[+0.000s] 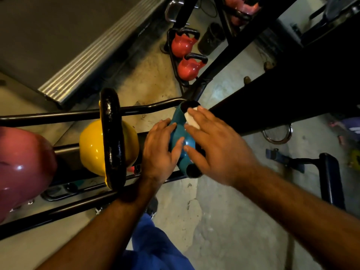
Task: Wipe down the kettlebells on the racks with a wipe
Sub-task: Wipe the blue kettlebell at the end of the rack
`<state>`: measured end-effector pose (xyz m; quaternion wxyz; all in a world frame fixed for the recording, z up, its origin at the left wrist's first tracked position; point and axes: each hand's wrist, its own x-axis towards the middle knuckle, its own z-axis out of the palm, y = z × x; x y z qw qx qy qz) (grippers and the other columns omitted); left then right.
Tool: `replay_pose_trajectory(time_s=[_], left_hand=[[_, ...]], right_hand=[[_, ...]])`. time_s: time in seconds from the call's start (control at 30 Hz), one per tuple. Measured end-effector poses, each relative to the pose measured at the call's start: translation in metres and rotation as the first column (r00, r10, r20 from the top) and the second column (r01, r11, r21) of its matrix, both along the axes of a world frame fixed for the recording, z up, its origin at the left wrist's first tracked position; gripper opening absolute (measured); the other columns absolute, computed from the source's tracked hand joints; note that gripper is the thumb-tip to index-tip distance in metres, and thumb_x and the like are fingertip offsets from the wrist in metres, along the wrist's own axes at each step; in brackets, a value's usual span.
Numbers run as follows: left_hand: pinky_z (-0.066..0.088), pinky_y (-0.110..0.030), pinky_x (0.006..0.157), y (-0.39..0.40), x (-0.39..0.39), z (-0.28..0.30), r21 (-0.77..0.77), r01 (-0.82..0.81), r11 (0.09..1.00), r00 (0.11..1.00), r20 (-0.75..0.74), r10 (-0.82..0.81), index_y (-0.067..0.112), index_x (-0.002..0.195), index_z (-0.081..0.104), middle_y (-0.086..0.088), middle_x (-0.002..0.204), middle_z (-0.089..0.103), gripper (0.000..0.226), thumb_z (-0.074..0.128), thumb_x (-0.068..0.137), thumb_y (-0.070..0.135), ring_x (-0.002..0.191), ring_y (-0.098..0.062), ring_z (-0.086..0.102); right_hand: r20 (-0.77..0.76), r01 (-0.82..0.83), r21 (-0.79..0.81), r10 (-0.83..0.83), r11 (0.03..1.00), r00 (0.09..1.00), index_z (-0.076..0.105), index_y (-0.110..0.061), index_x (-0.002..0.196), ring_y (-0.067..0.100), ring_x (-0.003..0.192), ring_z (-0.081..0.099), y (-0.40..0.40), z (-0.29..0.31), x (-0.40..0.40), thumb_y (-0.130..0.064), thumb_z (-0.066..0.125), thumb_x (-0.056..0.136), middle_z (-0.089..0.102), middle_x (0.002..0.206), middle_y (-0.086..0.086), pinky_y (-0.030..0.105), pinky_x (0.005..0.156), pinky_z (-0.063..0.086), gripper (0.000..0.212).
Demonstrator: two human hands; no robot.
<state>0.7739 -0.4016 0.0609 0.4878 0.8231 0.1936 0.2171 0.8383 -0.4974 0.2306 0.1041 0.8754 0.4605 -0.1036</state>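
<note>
On rack: glossy teal kettlebell (180,131), left hand (158,151) flat against it, right hand (212,145) pressing white wipe (191,118).

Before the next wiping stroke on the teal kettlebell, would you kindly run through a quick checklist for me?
1. Wipe under the right hand: ok, pressed on the teal kettlebell by straight fingers.
2. Left hand steadying the kettlebell: ok, it rests on its left side.
3. Kettlebell seated on the rack: cannot tell, the hands hide its base.
4. Yellow kettlebell apart from the left hand: ok, a gap shows.
5. Wipe still clean: cannot tell, mostly covered.
</note>
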Motion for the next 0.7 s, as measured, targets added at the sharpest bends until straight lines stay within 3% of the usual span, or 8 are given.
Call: replay_pose_trajectory(time_s=[0.1,0.2,0.27,0.37,0.43,0.57,0.7], left_hand=[[0.042,-0.05,0.106,0.003,0.002,-0.005,-0.008,0.006,1.0,0.999,0.033,-0.006,0.006,0.131,0.058,-0.011,0.14,0.055,0.057,0.041,0.099,0.049,0.133,-0.029,0.049],[0.041,-0.049,0.107,0.004,0.003,-0.005,-0.008,0.028,1.0,0.999,0.015,-0.028,0.007,0.132,0.058,-0.009,0.141,0.054,0.054,0.044,0.098,0.046,0.134,-0.027,0.047],[0.041,-0.048,0.108,0.003,0.003,-0.004,-0.007,0.026,1.0,1.0,-0.002,-0.026,0.009,0.133,0.057,-0.008,0.142,0.053,0.052,0.046,0.097,0.045,0.135,-0.025,0.047],[0.04,-0.046,0.109,0.003,0.003,-0.003,-0.001,0.017,1.0,1.0,0.011,-0.017,0.009,0.132,0.057,-0.009,0.14,0.054,0.054,0.045,0.098,0.048,0.133,-0.025,0.048],[0.04,-0.046,0.11,0.004,0.003,-0.002,-0.014,0.013,1.0,1.0,0.011,-0.013,0.008,0.131,0.058,-0.009,0.139,0.055,0.054,0.045,0.098,0.049,0.132,-0.024,0.049],[0.042,-0.041,0.109,0.003,0.004,0.0,-0.013,0.001,1.0,1.0,0.03,-0.001,0.009,0.129,0.06,-0.008,0.137,0.057,0.049,0.052,0.095,0.043,0.129,-0.023,0.051],[0.04,-0.029,0.108,0.004,0.005,0.0,-0.012,-0.021,1.0,0.999,0.048,0.021,0.009,0.128,0.061,-0.008,0.135,0.059,0.049,0.051,0.094,0.043,0.125,-0.02,0.053]], right_hand=[[-0.045,0.07,0.066,-0.067,0.995,0.997,0.048,-0.012,0.148,0.023,0.154,0.019,0.012,-0.002,0.005,-0.045,0.042,0.104,0.029,0.164,0.009,0.033,0.119,0.013,0.055],[-0.031,-0.059,0.034,0.06,0.998,0.998,0.048,-0.008,0.148,0.025,0.153,0.023,-0.011,-0.009,-0.02,-0.043,0.039,0.103,0.038,0.16,0.012,0.039,0.125,0.015,0.058],[-0.016,-0.109,0.022,0.109,0.994,0.994,0.038,-0.008,0.154,0.022,0.154,0.019,-0.023,-0.008,-0.015,-0.045,0.038,0.103,0.033,0.162,0.011,0.038,0.125,0.014,0.062],[-0.081,0.07,0.114,-0.061,0.991,0.995,0.025,-0.013,0.159,0.018,0.156,0.009,-0.005,-0.005,0.007,-0.048,0.042,0.104,0.017,0.168,0.006,0.031,0.122,0.009,0.068],[-0.115,0.05,0.132,-0.035,0.99,0.993,0.027,-0.011,0.158,0.021,0.157,0.005,-0.008,-0.009,-0.003,-0.05,0.041,0.103,0.014,0.169,0.008,0.035,0.123,0.011,0.069],[-0.053,-0.15,0.074,0.154,0.986,0.987,0.033,-0.01,0.156,0.022,0.156,0.012,-0.043,-0.005,-0.013,-0.052,0.036,0.101,0.024,0.166,0.009,0.037,0.123,0.01,0.069],[-0.113,-0.078,0.181,0.1,0.98,0.989,0.032,-0.015,0.156,0.018,0.156,0.013,-0.026,-0.007,0.006,-0.047,0.035,0.103,0.024,0.166,0.005,0.036,0.124,0.015,0.062]])
